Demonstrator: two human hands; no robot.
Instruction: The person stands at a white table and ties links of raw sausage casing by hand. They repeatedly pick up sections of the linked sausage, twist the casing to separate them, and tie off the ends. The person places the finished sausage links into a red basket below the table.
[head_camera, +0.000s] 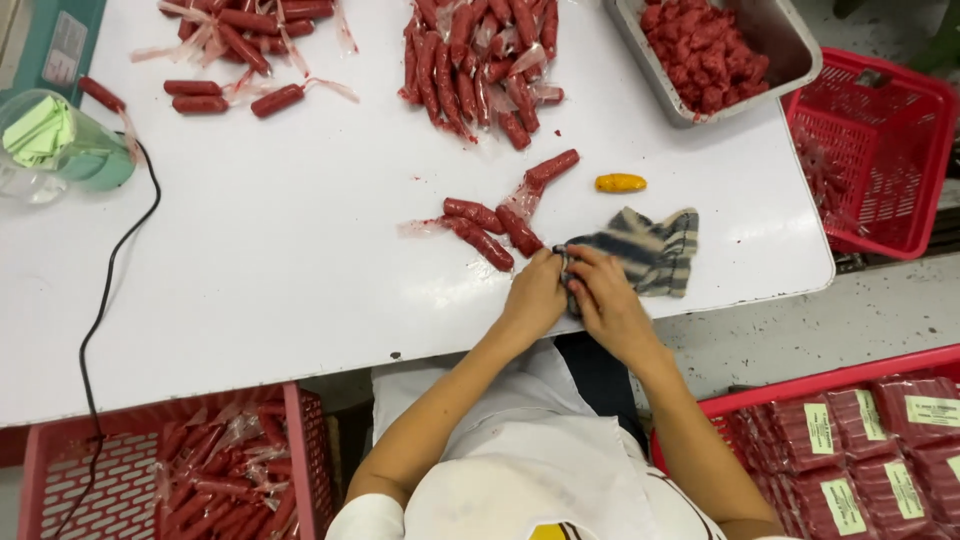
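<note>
Both hands together at the near edge of the white desk (300, 260). Left hand (535, 295) and right hand (605, 300) side by side, fingertips meeting over the left corner of a striped grey cloth (645, 250); grip of each hand closed, pinching the cloth edge or something small at it, hidden by the fingers, cannot tell which. Cloth flat on the desk, spreading right from the hands. Just left of the hands, a few wrapped red sausages (490, 228) in clear film, loose, one nearly touching the left fingers. A small orange piece (620, 183) lying alone beyond the cloth. Farther back, a heap of wrapped sausages (480, 60) mid-desk and a second scatter (240, 45) toward the left. Metal tray (790, 45) of red minced filling at the far right corner. Green and clear container (60, 150) at the left edge, black cable (105, 300) trailing off the desk. Red basket (880, 150) right of the desk; red crate (60, 470) of wrapped sausages lower left; red crate (800, 390) of labelled packs lower right.
</note>
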